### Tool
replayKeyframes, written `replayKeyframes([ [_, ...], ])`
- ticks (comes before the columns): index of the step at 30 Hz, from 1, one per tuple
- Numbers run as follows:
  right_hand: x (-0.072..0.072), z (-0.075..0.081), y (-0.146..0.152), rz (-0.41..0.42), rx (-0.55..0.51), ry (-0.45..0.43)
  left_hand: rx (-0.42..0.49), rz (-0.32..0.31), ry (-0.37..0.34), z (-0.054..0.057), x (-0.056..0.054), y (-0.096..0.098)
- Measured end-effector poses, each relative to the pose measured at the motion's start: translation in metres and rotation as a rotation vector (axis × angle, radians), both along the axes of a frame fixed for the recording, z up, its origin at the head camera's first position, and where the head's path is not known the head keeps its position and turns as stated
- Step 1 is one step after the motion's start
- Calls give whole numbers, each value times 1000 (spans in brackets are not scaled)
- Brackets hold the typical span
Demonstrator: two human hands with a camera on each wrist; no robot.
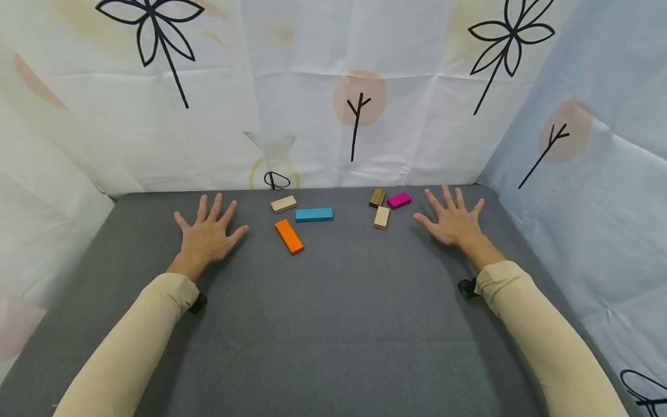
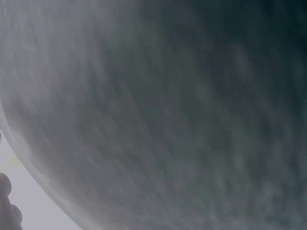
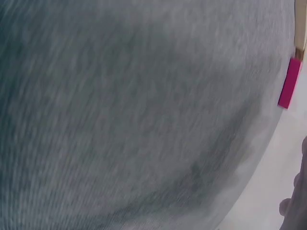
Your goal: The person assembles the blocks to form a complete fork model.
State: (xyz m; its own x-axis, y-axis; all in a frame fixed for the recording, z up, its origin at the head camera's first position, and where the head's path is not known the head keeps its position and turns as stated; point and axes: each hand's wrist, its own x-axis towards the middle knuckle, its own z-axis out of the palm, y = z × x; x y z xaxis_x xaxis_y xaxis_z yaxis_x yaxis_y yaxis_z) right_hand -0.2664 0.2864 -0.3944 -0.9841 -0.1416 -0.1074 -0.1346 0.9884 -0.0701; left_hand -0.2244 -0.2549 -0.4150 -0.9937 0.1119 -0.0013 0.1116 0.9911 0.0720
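My left hand [image 1: 207, 236] is spread flat at the left of the grey table, fingers straight and apart, holding nothing. Nearest to it are an orange block [image 1: 289, 236], a pale wooden block [image 1: 283, 204] and a longer blue block [image 1: 314, 215]. On the right side my right hand [image 1: 454, 221] is spread in the same way, with nothing in it. Just left of its thumb lie a magenta block [image 1: 398, 200], a dark brown block [image 1: 377, 197] and a second pale block [image 1: 381, 218]. In the right wrist view the magenta block [image 3: 289, 83] shows at the edge.
Grey cloth covers the table [image 1: 333, 313]. A white printed curtain [image 1: 307, 104] stands along its back edge, and more curtain [image 1: 615, 191] hangs at the right. A small dark device [image 1: 468, 288] is strapped at the right wrist, another [image 1: 198, 303] at the left.
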Motion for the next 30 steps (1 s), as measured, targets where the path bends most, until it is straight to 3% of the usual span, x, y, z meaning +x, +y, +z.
replayKeyframes([
  [7, 3, 0, -17, 79, 23, -10, -40, -91, 0, 3, 7, 27],
  [18, 8, -10, -34, 230, 24, -31, -44, -255, 46, -2, 17, 58],
  [25, 14, -10, -44, 323, -32, -42, -12, -328, 1, -2, 26, 75],
  [30, 17, -9, -50, 381, -59, -57, -47, -354, -23, -1, 32, 85],
])
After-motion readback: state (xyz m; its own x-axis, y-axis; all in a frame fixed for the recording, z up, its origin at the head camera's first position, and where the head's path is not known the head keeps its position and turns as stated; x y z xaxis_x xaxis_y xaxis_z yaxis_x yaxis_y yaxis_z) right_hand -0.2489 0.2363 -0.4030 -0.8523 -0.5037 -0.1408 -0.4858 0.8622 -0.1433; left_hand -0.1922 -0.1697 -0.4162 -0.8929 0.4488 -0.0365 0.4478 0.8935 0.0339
